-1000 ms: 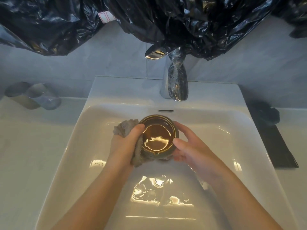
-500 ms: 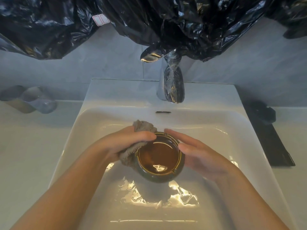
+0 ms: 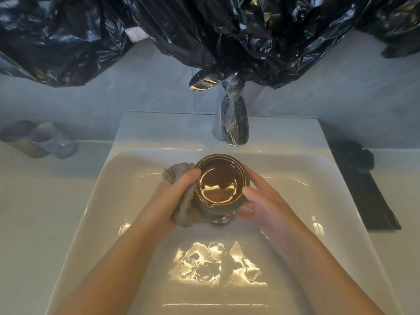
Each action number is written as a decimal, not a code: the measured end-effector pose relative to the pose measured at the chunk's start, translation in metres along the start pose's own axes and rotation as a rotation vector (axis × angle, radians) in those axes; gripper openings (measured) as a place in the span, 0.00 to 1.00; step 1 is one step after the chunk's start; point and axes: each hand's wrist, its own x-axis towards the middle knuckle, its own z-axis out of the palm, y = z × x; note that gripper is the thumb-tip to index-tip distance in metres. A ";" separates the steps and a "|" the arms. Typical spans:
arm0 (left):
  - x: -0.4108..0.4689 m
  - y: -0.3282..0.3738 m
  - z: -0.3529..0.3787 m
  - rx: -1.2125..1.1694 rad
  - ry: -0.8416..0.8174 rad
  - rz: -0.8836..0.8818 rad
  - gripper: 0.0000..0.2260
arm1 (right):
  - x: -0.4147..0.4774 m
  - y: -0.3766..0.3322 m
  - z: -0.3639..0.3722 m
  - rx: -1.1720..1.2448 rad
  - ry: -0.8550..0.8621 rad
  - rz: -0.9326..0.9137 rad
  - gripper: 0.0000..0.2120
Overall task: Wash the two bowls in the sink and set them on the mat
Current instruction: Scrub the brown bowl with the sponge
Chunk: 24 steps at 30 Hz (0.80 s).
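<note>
Head view, bowl [image 3: 219, 185] nearer tap [image 3: 233, 119], cloth [image 3: 179, 172] gripped

The bowl [image 3: 221, 180] has been brought back toward the tap [image 3: 234, 123] — it was held nearer the middle of the sink [image 3: 127, 178] half a second ago. The cloth [image 3: 184, 208] has been drawn down along its left side by the left hand [image 3: 172, 196] — toward the base.

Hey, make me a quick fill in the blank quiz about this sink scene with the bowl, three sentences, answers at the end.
1. While the right hand steadies the brown bowl, the left hand presses a grey ____ against it.
2. The black mat lies to the ____ of the sink.
3. The two cups stand to the ____ of the sink.

Missing words: cloth; right; left.
</note>
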 end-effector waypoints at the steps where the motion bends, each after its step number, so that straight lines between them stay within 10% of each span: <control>1: 0.002 0.006 -0.004 0.047 -0.046 -0.023 0.14 | 0.000 0.000 -0.003 0.005 -0.042 0.010 0.30; 9: 0.009 0.031 -0.023 0.438 -0.488 -0.287 0.19 | -0.002 0.003 -0.006 -0.017 -0.354 0.155 0.38; 18: -0.007 -0.007 0.008 -0.023 0.254 0.057 0.11 | -0.002 0.004 0.012 0.041 -0.038 0.043 0.35; 24: -0.007 -0.007 -0.002 0.027 0.101 -0.020 0.13 | -0.007 -0.002 0.008 -0.029 -0.018 -0.022 0.28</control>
